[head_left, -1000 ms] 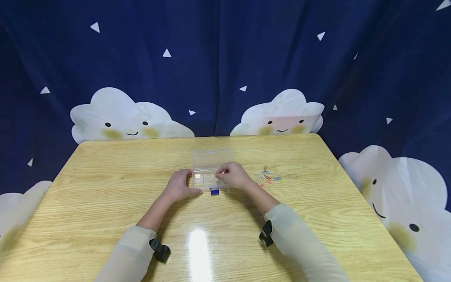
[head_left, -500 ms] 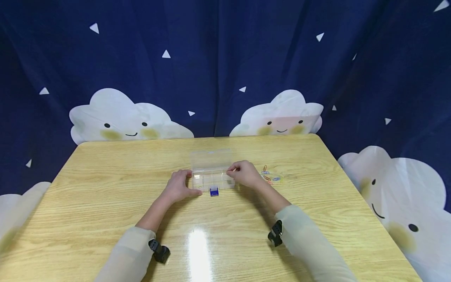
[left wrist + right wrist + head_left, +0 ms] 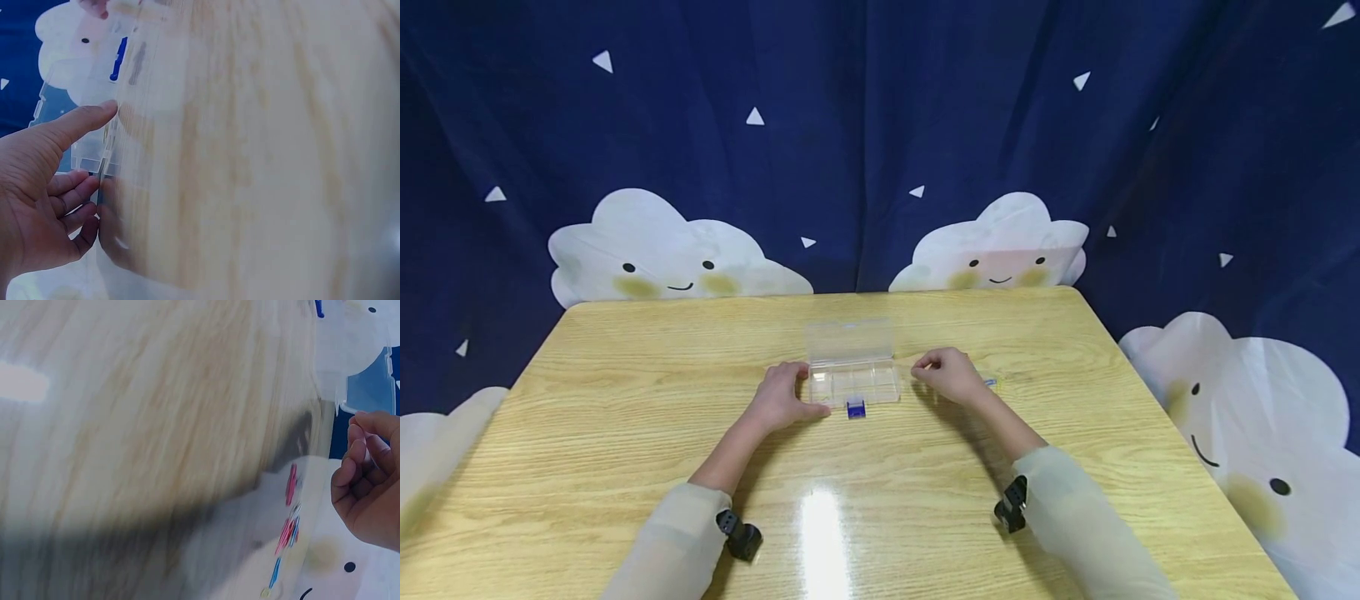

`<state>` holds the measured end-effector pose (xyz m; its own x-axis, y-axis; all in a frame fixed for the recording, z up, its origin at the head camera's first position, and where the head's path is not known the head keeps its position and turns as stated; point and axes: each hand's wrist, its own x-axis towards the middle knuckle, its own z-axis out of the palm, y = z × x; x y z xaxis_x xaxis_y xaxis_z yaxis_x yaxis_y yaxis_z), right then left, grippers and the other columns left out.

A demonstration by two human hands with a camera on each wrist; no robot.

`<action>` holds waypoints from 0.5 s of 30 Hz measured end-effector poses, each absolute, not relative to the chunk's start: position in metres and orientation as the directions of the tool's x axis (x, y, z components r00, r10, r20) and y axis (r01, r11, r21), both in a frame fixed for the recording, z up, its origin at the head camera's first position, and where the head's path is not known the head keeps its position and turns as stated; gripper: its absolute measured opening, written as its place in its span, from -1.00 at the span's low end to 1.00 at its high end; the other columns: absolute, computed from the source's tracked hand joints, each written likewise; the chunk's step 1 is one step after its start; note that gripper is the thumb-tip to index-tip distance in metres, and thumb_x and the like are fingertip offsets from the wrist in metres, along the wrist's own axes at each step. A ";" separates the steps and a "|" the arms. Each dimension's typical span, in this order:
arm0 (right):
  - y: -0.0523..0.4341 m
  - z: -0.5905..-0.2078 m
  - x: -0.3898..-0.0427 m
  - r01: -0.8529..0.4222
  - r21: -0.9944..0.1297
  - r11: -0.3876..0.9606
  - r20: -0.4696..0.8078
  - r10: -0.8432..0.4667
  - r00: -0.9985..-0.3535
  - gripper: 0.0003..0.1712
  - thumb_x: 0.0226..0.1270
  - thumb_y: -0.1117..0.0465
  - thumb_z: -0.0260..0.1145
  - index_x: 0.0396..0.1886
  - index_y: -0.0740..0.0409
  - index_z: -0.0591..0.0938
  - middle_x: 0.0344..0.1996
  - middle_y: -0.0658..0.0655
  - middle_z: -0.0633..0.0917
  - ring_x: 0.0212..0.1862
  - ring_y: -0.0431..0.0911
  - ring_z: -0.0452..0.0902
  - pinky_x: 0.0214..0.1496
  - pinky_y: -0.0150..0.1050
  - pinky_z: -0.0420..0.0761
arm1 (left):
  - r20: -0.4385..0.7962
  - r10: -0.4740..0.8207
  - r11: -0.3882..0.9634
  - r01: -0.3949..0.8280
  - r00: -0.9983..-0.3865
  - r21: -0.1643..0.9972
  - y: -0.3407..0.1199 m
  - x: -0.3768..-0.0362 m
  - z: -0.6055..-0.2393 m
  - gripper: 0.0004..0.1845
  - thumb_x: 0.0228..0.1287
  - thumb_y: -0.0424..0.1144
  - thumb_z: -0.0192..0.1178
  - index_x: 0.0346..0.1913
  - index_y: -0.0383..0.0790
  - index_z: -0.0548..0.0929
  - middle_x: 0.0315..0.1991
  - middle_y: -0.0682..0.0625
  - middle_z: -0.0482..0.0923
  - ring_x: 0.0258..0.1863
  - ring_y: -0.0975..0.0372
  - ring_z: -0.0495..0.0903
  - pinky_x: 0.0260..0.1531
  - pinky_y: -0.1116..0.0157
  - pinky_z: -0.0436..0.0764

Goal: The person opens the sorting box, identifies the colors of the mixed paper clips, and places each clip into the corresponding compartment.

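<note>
On the wooden bench [image 3: 625, 467] two arms in pale sleeves reach forward from the near edge. The left hand [image 3: 782, 397] rests at the left end of a clear plastic box [image 3: 855, 385], which lies near the middle of the bench. The grip of this hand is on the box: the thumb lies along the near left corner and the fingers [image 3: 72, 194] are curled against the end wall, as the left wrist view shows. The box is open, its lid [image 3: 850, 340] is laid back at 12 o'clock from the tray, and a small blue latch [image 3: 856, 408] sits at its near edge, at 6 o'clock.

The right hand [image 3: 951, 375] is at 3 o'clock from the box, near it but apart. Its fingers are curled in, with the thumb and fingertips together; I cannot tell whether something is pinched between them. Just beyond this hand, at 3 o'clock, some coloured paper clips [image 3: 289, 525] lie on the bench, mostly hidden in the head view.

Behind the bench hangs a dark blue curtain [image 3: 880, 125] with white clouds.
</note>
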<state>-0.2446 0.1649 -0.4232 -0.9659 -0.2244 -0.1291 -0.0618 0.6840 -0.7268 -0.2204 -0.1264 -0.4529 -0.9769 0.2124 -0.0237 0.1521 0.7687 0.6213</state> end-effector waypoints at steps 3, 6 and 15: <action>0.172 -0.424 -0.243 -0.038 -0.736 0.676 -0.148 -0.216 -0.965 -0.75 0.31 0.12 0.22 -0.16 0.16 0.68 -0.58 0.23 0.63 -0.76 -0.06 0.37 -0.66 -0.25 0.43 | -0.027 0.212 0.769 0.150 -0.977 0.621 -0.126 -0.220 -0.452 -0.09 -0.13 0.01 0.47 0.25 -0.44 0.35 0.10 -0.23 0.48 0.18 -0.10 0.33 0.19 0.00 0.34; 0.180 -0.425 -0.242 -0.028 -0.743 0.669 -0.154 -0.211 -0.965 -0.74 0.32 0.14 0.21 -0.14 0.20 0.66 -0.55 0.24 0.64 -0.66 0.05 0.50 -0.58 -0.17 0.54 | -0.020 0.213 0.771 0.155 -0.977 0.618 -0.126 -0.220 -0.453 -0.09 -0.14 0.01 0.47 0.24 -0.44 0.36 0.09 -0.23 0.49 0.17 -0.10 0.34 0.18 0.00 0.35; 0.207 -0.425 -0.237 -0.025 -0.716 0.697 -0.138 -0.177 -0.975 -0.73 0.33 0.15 0.19 -0.14 0.25 0.64 -0.51 0.23 0.65 -0.54 0.02 0.53 -0.53 -0.26 0.45 | -0.026 0.215 0.772 0.153 -0.976 0.617 -0.126 -0.219 -0.452 -0.09 -0.13 0.00 0.47 0.25 -0.45 0.35 0.08 -0.24 0.49 0.16 -0.11 0.34 0.18 0.00 0.35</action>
